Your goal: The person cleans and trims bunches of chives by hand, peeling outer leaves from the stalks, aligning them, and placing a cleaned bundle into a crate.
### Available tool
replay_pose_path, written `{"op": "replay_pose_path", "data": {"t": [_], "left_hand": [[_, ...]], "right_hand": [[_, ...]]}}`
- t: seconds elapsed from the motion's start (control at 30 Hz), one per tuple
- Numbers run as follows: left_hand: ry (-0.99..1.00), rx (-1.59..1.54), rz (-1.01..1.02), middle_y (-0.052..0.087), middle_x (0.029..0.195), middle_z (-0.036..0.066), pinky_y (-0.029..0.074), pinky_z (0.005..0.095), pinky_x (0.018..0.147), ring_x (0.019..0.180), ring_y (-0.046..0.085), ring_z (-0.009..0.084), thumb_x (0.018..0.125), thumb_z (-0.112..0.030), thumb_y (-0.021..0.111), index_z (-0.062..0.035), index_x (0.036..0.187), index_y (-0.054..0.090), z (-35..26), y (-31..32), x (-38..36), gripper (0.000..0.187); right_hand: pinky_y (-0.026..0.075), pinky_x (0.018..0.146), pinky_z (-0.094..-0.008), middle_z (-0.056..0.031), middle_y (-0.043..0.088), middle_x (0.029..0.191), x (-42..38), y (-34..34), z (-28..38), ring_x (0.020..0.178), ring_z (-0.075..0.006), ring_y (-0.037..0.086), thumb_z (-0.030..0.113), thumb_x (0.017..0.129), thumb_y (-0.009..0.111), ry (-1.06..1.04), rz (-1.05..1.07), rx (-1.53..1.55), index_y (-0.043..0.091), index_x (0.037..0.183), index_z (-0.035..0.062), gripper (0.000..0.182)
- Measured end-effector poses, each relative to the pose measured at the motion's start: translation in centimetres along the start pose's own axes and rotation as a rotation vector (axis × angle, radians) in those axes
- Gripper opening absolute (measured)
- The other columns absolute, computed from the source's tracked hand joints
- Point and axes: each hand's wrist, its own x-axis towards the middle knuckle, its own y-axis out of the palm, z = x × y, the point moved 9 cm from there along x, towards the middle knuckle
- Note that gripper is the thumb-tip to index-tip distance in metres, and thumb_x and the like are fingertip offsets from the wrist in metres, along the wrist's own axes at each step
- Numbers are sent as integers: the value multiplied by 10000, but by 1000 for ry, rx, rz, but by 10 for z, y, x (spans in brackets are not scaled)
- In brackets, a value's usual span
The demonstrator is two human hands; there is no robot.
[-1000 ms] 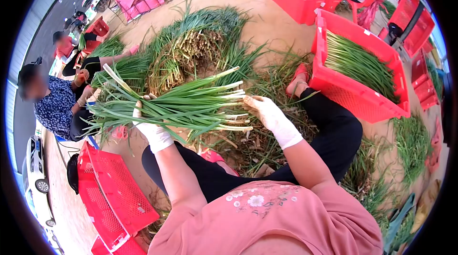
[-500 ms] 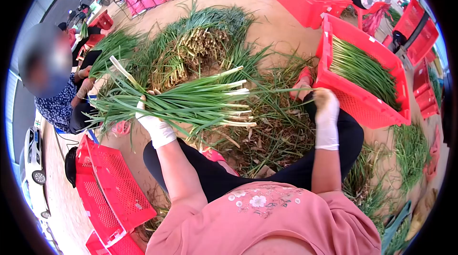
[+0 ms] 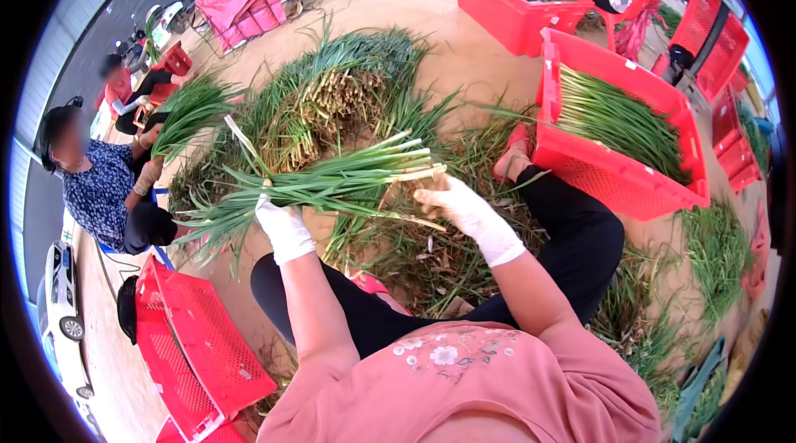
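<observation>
My left hand, in a white glove, is closed around a bunch of green onions held across my lap, white ends toward the right. My right hand, gloved too, is at those white ends with its fingers bent; whether it grips a stalk cannot be made out. One stalk hangs a little below the rest of the bunch. Beyond the bunch lies a large heap of untrimmed green onions with roots showing. Loose leaves and peelings cover the ground between my legs.
At the right stands a red crate holding green onions, with another red crate behind it. Red crates stand at the lower left. A co-worker in a patterned blue top sits at the left; other people sit farther back.
My right hand has moved left from beside the crate to the white ends of the bunch. A long leaf it held out to the right is no longer in it. My left hand still holds the bunch.
</observation>
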Motion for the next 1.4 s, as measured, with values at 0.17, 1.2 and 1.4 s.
{"op": "replay_pose_path", "data": {"t": [0.17,1.2,1.4], "left_hand": [[130,197,62,579,818,111,500,327,637,689,566,192,869,-64,472,54,934,540,5,-4,3,151],[278,572,36,576,849,103,481,255,610,693,557,146,792,84,449,86,985,527,-13,13,-10,208],[539,1101,-15,603,802,69,441,232,562,651,546,124,769,113,440,51,959,570,-10,8,-5,238]], "right_hand": [[320,428,-234,57,468,632,4,19,-28,468,-58,372,198,878,528,102,-154,220,557,867,70,132],[474,647,-388,-44,585,678,-106,-94,39,612,-200,568,307,785,593,-25,-210,89,530,620,64,299],[451,605,-256,-109,625,854,-66,-30,-42,684,-131,576,318,721,678,335,-69,-686,424,1248,-36,684]]}}
